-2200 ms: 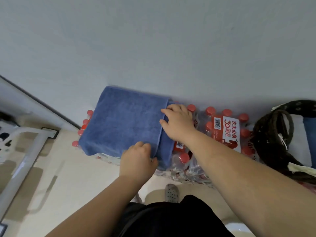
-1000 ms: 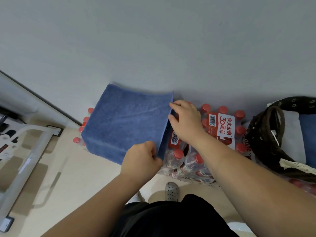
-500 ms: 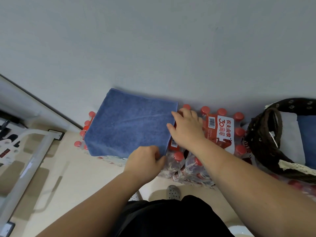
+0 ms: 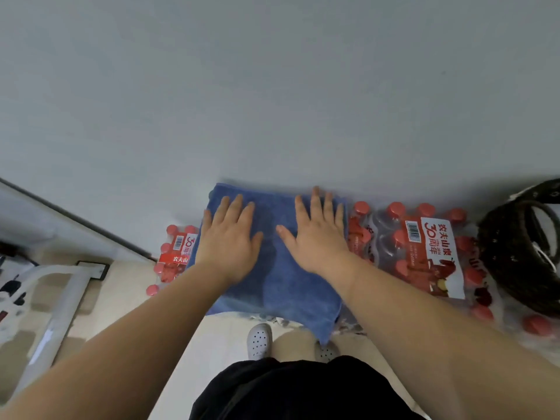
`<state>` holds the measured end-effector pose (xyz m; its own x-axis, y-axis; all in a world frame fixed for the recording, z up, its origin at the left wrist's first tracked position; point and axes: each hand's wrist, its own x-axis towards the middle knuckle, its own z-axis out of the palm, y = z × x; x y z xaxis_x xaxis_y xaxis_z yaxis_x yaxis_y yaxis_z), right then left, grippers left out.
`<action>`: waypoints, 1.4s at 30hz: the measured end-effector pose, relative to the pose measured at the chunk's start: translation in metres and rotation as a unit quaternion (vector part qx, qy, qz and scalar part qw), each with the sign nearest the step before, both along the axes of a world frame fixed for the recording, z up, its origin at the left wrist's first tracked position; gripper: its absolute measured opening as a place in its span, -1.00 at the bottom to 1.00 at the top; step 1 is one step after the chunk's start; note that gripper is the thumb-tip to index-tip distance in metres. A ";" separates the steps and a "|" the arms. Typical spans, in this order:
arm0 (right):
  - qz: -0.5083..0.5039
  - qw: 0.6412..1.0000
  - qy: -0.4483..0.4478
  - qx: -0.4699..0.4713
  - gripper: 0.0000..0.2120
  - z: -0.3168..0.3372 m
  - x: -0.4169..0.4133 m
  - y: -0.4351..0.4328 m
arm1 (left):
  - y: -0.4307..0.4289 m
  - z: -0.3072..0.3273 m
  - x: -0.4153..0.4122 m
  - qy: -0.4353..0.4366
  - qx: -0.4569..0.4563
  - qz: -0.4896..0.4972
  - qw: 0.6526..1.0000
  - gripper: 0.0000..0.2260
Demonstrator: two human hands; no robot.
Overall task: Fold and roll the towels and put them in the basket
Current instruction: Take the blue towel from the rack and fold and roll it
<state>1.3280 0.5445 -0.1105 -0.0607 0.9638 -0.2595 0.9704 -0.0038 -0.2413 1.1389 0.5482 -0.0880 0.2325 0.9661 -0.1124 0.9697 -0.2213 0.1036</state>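
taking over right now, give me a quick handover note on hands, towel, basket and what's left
Left hand: open, pressed flat on the blue towel.
Right hand: open, flat on the same towel.
The towel lies on the packs of water bottles by the wall; the basket stands to the right.
Done: the towel looks folded.
Left: roll it and put it in the basket.

The towel [image 4: 281, 283] is plain mid blue. The bottle caps [image 4: 397, 209] beside it are red, and the pack label [image 4: 436, 256] at the right is white and red with a black barcode. The basket [image 4: 509, 268] is dark brown with pale specks. The wall [image 4: 272, 86] is grey, the floor [image 4: 127, 298] cream, and the shoe [image 4: 259, 341] white with dark holes.
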 end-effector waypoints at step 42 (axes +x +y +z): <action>-0.016 0.957 -0.181 0.224 -0.77 0.047 0.015 0.057 | 0.121 0.033 -0.040 0.024 0.183 -0.228 0.956 -0.78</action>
